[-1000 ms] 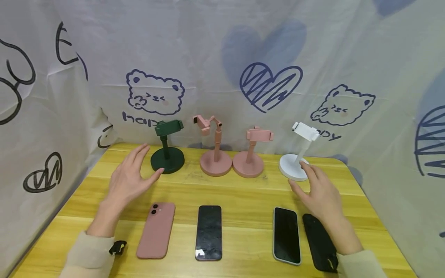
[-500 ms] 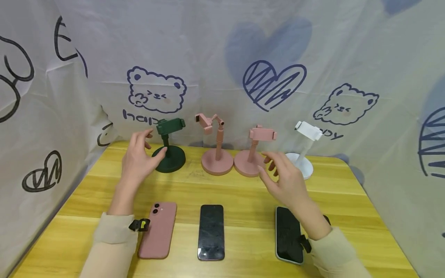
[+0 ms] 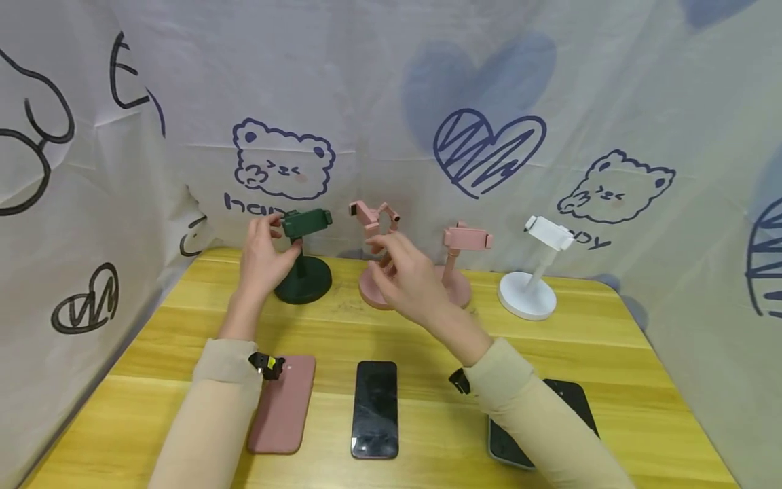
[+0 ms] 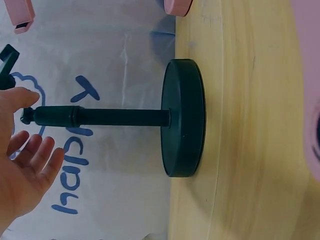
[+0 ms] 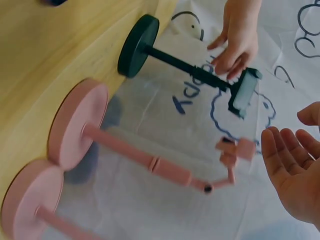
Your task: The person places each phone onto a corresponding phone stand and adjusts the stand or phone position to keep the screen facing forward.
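Observation:
My left hand (image 3: 265,261) is at the clamp end of a dark green phone stand (image 3: 303,282), far left on the table. In the left wrist view its thumb lies by the stand's neck joint, the other fingers loosely spread; contact is unclear. My right hand (image 3: 415,282) is in front of a pink phone stand (image 3: 366,216) with a bent arm, partly covering it. The right wrist view shows that hand (image 5: 300,175) with relaxed fingers, apart from the stand's clamp (image 5: 244,149) and holding nothing.
A second pink stand (image 3: 467,238) and a white stand (image 3: 528,295) stand further right. Nearer lie a pink phone (image 3: 284,414), a dark-screened phone (image 3: 375,407), a pale-edged phone (image 3: 510,449) and a black phone (image 3: 575,401). My right sleeve partly covers the last two.
My right hand has swept left from the white stand, past the right pink stand, to the bent-arm one. My left hand has moved forward and right to the green stand's upper part.

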`<state>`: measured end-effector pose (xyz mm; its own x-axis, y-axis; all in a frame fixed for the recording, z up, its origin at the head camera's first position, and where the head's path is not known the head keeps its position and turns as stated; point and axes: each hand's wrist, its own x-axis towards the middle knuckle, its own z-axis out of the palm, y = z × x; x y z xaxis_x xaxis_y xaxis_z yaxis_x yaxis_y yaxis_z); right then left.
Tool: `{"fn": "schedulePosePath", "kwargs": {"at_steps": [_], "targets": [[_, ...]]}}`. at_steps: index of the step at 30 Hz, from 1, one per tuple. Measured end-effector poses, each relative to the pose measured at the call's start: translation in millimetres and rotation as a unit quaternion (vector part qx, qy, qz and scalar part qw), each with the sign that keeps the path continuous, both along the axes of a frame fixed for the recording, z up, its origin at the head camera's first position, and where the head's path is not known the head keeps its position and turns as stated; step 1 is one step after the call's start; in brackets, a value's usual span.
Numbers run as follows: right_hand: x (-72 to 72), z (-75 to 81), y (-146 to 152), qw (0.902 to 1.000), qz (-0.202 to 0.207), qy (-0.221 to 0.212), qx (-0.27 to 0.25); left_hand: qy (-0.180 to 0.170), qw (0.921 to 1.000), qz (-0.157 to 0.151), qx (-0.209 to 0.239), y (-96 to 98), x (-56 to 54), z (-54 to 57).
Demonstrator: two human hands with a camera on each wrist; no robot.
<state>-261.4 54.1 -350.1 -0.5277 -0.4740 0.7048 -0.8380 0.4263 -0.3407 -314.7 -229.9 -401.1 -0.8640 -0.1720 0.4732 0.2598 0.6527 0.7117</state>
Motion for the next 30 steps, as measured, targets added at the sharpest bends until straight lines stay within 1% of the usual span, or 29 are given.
{"fn": "schedulePosePath", "kwargs": {"at_steps": [2, 4, 6, 10, 16, 21, 24, 28, 30], "targets": [[-6.4, 2.1, -13, 0.9998, 0.006, -0.02, 0.004, -0.007, 0.9999, -0.009, 0.005, 0.9, -4.9, -0.7], [-12.2, 4.6, -25, 0.999, 0.004, -0.044, 0.011, -0.012, 0.9998, -0.016, 0.007, 1.4, -9.7, -2.1], [-17.7, 7.3, -37, 0.9969, -0.005, -0.076, 0.019, -0.015, 0.9995, -0.026, 0.009, 1.9, -14.0, -3.7], [-29.4, 11.9, -58, 0.9895, -0.032, -0.137, 0.033, -0.019, 0.9989, -0.038, 0.017, 3.2, -20.7, -7.5], [-49.1, 14.2, -85, 0.9773, -0.063, -0.196, 0.048, -0.016, 0.9982, -0.038, 0.043, 4.9, -24.3, -11.6], [-61.7, 12.5, -101, 0.9643, -0.061, -0.253, 0.052, -0.017, 0.9982, -0.037, 0.045, 2.9, -24.4, -13.0], [-66.9, 10.6, -105, 0.9637, -0.063, -0.256, 0.043, -0.026, 0.9983, -0.036, 0.037, 2.1, -25.5, -11.8], [-69.4, 5.0, -106, 0.9701, -0.081, -0.224, 0.045, -0.044, 0.9981, -0.035, 0.026, 2.7, -27.9, -8.9], [-68.8, 2.2, -105, 0.9731, -0.089, -0.208, 0.045, -0.045, 0.9981, -0.037, 0.019, 3.5, -28.9, -7.5]]}}
